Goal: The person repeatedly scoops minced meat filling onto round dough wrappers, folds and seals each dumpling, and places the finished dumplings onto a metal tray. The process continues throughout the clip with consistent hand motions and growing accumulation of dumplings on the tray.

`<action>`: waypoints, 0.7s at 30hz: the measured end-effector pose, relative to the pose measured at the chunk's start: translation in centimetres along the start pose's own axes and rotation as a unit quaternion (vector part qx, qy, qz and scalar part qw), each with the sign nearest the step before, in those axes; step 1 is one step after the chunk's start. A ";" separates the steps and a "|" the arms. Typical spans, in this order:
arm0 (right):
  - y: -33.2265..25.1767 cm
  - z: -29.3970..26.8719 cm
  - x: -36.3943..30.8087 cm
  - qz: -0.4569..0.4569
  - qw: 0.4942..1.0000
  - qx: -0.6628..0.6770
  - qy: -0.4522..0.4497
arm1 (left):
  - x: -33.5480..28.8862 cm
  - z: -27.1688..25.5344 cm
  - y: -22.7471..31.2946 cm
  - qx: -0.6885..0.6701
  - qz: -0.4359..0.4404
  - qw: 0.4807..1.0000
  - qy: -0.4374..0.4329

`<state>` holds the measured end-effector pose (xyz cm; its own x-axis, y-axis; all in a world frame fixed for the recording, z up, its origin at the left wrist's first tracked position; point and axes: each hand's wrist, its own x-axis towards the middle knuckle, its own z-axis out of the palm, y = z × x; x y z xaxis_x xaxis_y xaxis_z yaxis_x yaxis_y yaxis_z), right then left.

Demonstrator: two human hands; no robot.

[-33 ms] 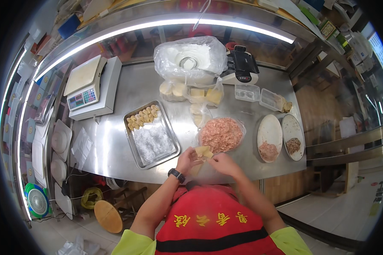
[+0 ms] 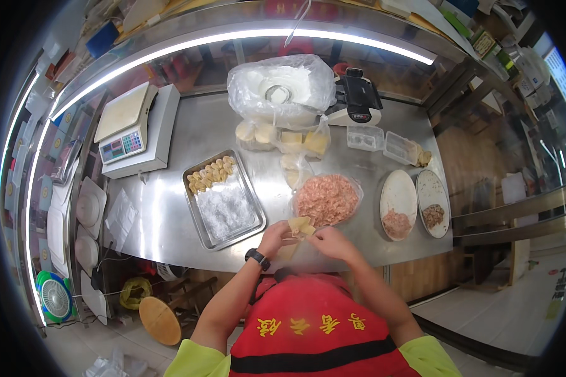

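At the near edge of the steel table, my left hand (image 2: 275,240) holds a thin yellow dumpling wrapper (image 2: 301,225), its fingers bent around one side. My right hand (image 2: 331,242) pinches the wrapper's right side between thumb and fingers. A bit of pale pink filling seems to show in the wrapper, though it is small. Under my hands lie more pale wrappers (image 2: 288,252), partly hidden. Just beyond sits a mound of pink minced meat (image 2: 327,198) in a plastic-lined container. To the left, a metal tray (image 2: 255,218) dusted with white flour carries rows of folded dumplings (image 2: 210,174).
Two oval dishes (image 2: 399,185) with leftover mince stand at the right. Behind the mince are bagged wrappers (image 2: 304,141), a plastic-wrapped tub of flour (image 2: 282,85), see-through boxes (image 2: 365,137) and a black-topped device (image 2: 361,97). A weighing scale (image 2: 127,129) occupies the far left.
My left hand and wrist have shifted very slightly to the left. Both hands keep hold of the wrapper, and everything on the table stays in place.
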<state>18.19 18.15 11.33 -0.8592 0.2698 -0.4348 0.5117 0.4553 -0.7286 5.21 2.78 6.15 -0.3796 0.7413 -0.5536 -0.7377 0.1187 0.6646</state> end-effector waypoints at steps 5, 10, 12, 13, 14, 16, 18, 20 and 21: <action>-1.3 -0.3 0.1 -0.043 0.997 -0.023 -0.051 | -0.1 0.2 0.1 0.404 0.175 0.894 -0.085; -1.3 -0.1 1.3 0.000 0.994 -0.066 -0.082 | 0.6 -0.2 -0.5 0.507 0.215 0.833 -0.055; -1.7 -0.1 1.9 -0.005 0.992 -0.090 -0.084 | 0.5 0.0 -1.1 0.496 0.268 0.823 -0.068; -1.5 0.0 2.0 -0.013 0.991 -0.108 -0.074 | 0.5 0.2 -1.1 0.491 0.296 0.816 -0.072; -1.4 0.1 2.2 -0.022 0.990 -0.125 -0.064 | 0.4 0.2 -0.9 0.503 0.231 0.829 -0.087; -1.9 -0.1 2.2 -0.014 0.986 -0.144 -0.083 | 0.5 -0.5 -1.8 0.511 0.230 0.824 -0.085; -1.8 -1.0 2.3 0.001 0.986 -0.125 -0.110 | 1.4 -1.5 -2.4 0.539 0.220 0.808 -0.089; -0.5 -2.7 1.9 0.025 0.986 -0.069 -0.150 | 2.0 -2.7 -2.0 0.501 0.268 0.819 -0.083; 1.5 -3.2 1.8 0.025 0.991 -0.023 -0.128 | 2.3 -3.3 -1.4 0.481 0.293 0.822 -0.082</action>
<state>17.45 22.02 11.16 -0.8007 0.0721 -0.5947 0.5486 0.4869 -0.6796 3.55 2.18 2.27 -0.3747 0.9268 0.0267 0.3582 0.1182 0.9262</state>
